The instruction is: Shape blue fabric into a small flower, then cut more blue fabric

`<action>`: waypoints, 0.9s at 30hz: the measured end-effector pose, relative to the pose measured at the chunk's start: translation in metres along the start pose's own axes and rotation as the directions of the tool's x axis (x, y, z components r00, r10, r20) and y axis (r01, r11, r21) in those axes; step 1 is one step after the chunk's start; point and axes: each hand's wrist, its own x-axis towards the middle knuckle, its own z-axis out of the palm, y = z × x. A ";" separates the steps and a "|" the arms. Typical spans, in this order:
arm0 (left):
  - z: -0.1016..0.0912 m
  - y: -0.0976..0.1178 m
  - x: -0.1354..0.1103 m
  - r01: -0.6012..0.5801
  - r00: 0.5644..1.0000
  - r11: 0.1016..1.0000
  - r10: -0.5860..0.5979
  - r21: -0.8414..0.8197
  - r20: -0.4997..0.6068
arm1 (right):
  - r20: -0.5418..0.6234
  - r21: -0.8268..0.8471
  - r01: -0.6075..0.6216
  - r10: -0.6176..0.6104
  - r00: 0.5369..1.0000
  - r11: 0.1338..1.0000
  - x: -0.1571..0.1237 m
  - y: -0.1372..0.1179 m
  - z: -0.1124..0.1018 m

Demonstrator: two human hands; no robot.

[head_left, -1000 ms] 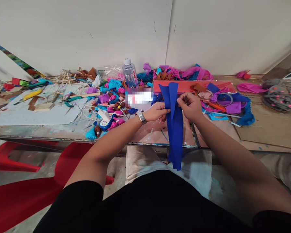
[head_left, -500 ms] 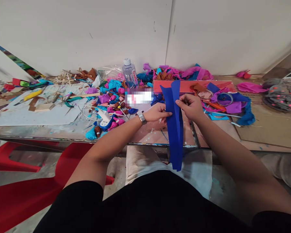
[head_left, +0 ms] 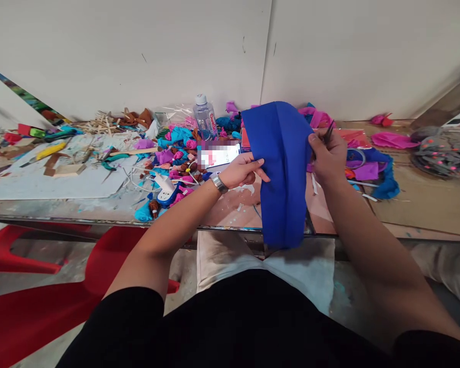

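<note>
A wide blue sheet of cloth or paper point(head_left: 283, 168) hangs upright in front of me, spread between both hands. My left hand point(head_left: 245, 171) pinches its left edge, a metal watch on that wrist. At the sheet's right edge my right hand point(head_left: 325, 153) is closed on it, and a thin dark object sticks up from the fingers. The sheet's lower end reaches past the table's front edge point(head_left: 230, 227) toward my lap.
The table holds a heap of pink, blue and purple scraps point(head_left: 176, 153), a clear water bottle point(head_left: 205, 116), a white power strip point(head_left: 164, 190), wooden sticks point(head_left: 99, 121) and tape rolls point(head_left: 354, 156). A red plastic chair point(head_left: 42, 301) stands at lower left. A white wall rises behind.
The blue piece was a narrow folded strip; it now spreads wide and sits higher. My right hand moved up and right, my left hand stayed at the left edge.
</note>
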 end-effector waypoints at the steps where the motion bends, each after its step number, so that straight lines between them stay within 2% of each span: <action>1: 0.000 0.000 -0.001 -0.014 1.000 1.000 0.014 -0.009 0.001 | -0.005 -0.044 0.060 -0.060 0.998 0.997 -0.001 -0.009 -0.003; 4: 0.002 0.003 -0.003 -0.047 0.998 0.999 0.047 -0.016 0.031 | -0.007 -0.194 0.281 -0.287 0.958 0.940 -0.010 -0.039 -0.014; 7: 0.004 0.008 -0.006 -0.071 0.995 0.997 0.071 -0.012 0.068 | 0.060 -0.305 0.346 -0.344 0.937 0.888 -0.022 -0.066 -0.021; 9: 0.004 0.009 -0.007 -0.071 0.993 0.997 0.071 -0.004 0.094 | 0.047 -0.323 0.446 -0.457 0.888 0.835 -0.029 -0.080 -0.023; 12: 0.004 0.011 -0.007 -0.083 0.994 0.996 0.082 0.016 0.077 | 0.101 -0.359 0.475 -0.472 0.876 0.804 -0.034 -0.095 -0.026; 13: 0.004 0.012 -0.008 -0.114 0.993 0.993 0.114 0.015 0.038 | 0.129 -0.358 0.511 -0.501 0.856 0.782 -0.034 -0.099 -0.027; 16: 0.005 0.015 -0.009 -0.218 0.976 0.976 0.218 0.005 -0.012 | 0.229 -0.334 0.679 -0.643 0.731 0.653 -0.030 -0.101 -0.035; 17: 0.005 0.016 -0.008 -0.200 0.980 0.980 0.200 -0.004 0.003 | 0.275 -0.346 0.717 -0.666 0.694 0.605 -0.028 -0.097 -0.039; 19: 0.004 0.014 -0.005 -0.125 0.992 0.991 0.125 -0.039 -0.004 | 0.322 -0.395 0.737 -0.669 0.670 0.549 -0.023 -0.082 -0.049; 20: 0.003 0.011 -0.002 -0.099 0.995 0.993 0.098 -0.056 -0.023 | 0.340 -0.411 0.733 -0.655 0.675 0.542 -0.020 -0.071 -0.055; 21: 0.002 0.006 0.001 -0.086 0.995 0.994 0.081 -0.074 -0.061 | 0.364 -0.433 0.712 -0.615 0.699 0.553 -0.017 -0.057 -0.061; 25: -0.004 -0.016 0.015 0.051 0.973 0.994 -0.072 -0.102 -0.220 | 0.423 -0.556 0.563 -0.375 0.825 0.612 -0.007 0.009 -0.084; 27: -0.004 -0.024 0.018 0.107 0.961 0.984 -0.139 -0.144 -0.237 | 0.450 -0.538 0.518 -0.293 0.843 0.664 -0.005 0.036 -0.091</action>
